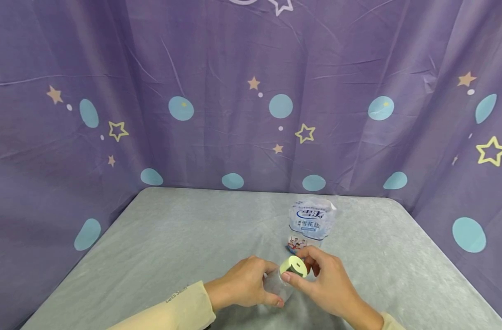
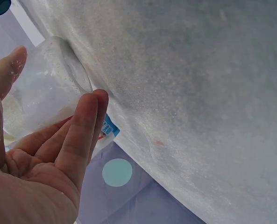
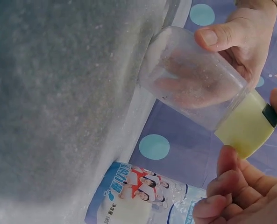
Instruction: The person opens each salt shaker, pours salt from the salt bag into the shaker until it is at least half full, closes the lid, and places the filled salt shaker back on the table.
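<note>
A clear plastic jar (image 3: pixel 189 74) with a pale yellow-green lid (image 1: pixel 293 266) stands slightly tilted at the front of the table, its base touching the cloth or just above it. My left hand (image 1: pixel 245 282) grips the jar's body, thumb on one side and fingers round the other. Between the thumb and fingers of my right hand (image 1: pixel 327 284) is the lid, which sits on the jar. A dark tab shows on the lid's side. Specks cling to the jar's wall (image 2: pixel 45 84). Right behind the hands stands a blue and white bag of salt (image 1: pixel 310 222), partly hidden at its bottom.
A pale grey cloth covers the table (image 1: pixel 184 233). Behind it and along both sides hangs a purple curtain (image 1: pixel 234 137) with stars and blue dots. The salt bag is the nearest object beyond the hands.
</note>
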